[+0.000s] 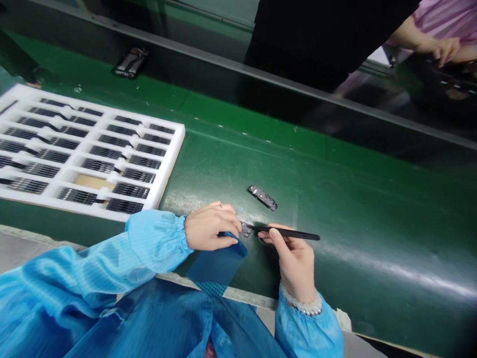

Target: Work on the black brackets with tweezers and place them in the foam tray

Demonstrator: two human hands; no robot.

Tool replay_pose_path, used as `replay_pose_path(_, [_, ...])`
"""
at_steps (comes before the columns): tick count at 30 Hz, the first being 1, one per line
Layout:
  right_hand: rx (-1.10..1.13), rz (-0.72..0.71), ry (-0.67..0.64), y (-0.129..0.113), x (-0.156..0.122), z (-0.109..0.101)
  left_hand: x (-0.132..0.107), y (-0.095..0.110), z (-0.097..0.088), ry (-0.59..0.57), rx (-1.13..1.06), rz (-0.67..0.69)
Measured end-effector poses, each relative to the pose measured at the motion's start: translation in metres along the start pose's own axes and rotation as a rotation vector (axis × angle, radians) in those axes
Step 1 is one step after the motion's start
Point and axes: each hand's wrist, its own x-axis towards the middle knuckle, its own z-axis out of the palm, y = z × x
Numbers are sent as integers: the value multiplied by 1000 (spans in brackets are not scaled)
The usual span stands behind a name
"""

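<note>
My right hand point(294, 256) grips a pair of black tweezers point(298, 233) like a pen, the tips pointing left. Those tips meet a small dark electronic part point(246, 229) with a patterned grey face. My left hand point(214, 226) is closed over that part's other end, its fingers curled and hiding most of it. A dotted blue film strip point(219, 266) hangs from beneath the left thumb toward the table's front edge. Just beyond the hands, a similar elongated black part point(263, 197) lies on the green table point(354, 214).
A white foam tray point(172, 159) with rows of black flat parts stands at the left; one slot shows a tan bottom. Farther back lies a dark rectangular device point(130, 63). A dark rail point(223, 59) crosses behind. Another person's hands point(443, 49) show at the upper right.
</note>
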Motion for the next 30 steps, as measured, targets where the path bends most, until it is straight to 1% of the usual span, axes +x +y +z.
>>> replay_pose_path(4, [-16,42,7,-3,4,3,-1,0,3,-17,60,7])
replay_pose_path(10, [-35,74,-15,-2,4,5,0,1,4,-11,65,1])
replay_pose_path(21, [-46,60,-24,-1,6,5,0,0,5,-14,63,-8])
replay_pose_path(30, [-57,55,-4,0,3,6,0,1,4,-19,48,-9])
